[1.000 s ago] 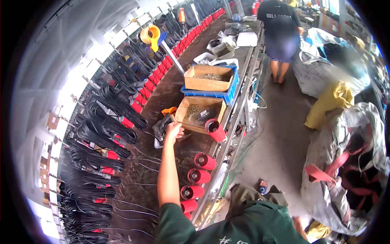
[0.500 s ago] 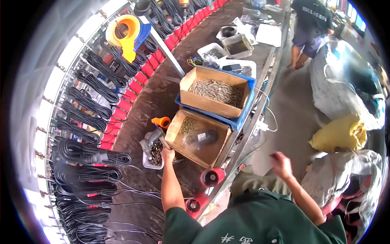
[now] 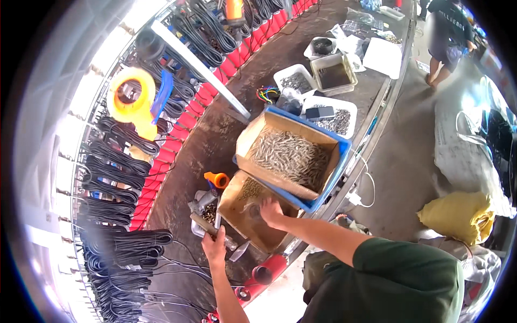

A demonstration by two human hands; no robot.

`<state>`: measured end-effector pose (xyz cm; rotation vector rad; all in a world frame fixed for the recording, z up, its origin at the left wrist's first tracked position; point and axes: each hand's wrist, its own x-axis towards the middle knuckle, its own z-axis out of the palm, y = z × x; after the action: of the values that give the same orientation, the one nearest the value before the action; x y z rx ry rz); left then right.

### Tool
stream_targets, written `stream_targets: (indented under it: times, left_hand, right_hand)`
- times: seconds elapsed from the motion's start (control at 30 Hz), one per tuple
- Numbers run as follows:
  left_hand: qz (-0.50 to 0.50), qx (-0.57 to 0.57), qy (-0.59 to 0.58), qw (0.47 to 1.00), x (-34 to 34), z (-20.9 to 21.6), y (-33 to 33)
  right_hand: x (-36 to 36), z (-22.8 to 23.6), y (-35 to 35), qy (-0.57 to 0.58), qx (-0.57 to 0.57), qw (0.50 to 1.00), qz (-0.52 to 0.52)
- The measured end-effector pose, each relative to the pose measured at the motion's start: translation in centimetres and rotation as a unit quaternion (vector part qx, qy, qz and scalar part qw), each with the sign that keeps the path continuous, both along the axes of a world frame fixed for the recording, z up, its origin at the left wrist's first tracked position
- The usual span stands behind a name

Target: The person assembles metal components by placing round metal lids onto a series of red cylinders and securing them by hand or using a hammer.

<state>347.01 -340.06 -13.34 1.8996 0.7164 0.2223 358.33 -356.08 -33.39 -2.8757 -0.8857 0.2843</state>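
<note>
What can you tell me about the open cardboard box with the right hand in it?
The box is brown, open-topped and rectangular, apparently thin cardboard. It sits on the dark tabletop, skewed in view, its far side partly hidden by the blue tray. Small brass-coloured pieces lie at its far-left end; the right hand is inside, over clear plastic; exact contact is unclear.

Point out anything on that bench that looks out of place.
A flat, dark, phone-like rectangle lies on the loose silvery metal parts in a white plastic tray. It looks odd because it is far bigger than those pieces and unlike them.
</note>
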Motion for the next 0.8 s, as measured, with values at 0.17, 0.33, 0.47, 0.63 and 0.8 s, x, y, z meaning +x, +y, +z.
stream_targets:
  times: [0.17,0.33,0.47,0.63,0.8]
  left_hand:
    - [0.025,0.122,-0.048,0.991,5.0,-1.2,0.8]
    - [0.174,-0.055,0.041,0.982,6.3,-4.5,0.8]
    - [0.125,-0.096,0.172,0.972,12.8,-9.1,-3.5]
    - [-0.214,0.044,0.272,0.937,11.0,-15.2,-3.5]
    - [-0.412,0.212,0.183,0.867,9.8,-16.4,-8.5]
  right_hand:
    - [1.3,0.9,-3.6,0.163,0.202,0.966,0.001]
    - [-2.9,4.6,-10.2,0.178,0.379,0.906,0.057]
    - [-3.3,4.2,-16.4,0.147,0.44,0.886,0.012]
    - [-7.9,11.4,-21.6,0.174,0.583,0.786,0.11]
    - [-10.9,12.9,-25.7,0.327,0.525,0.785,0.025]
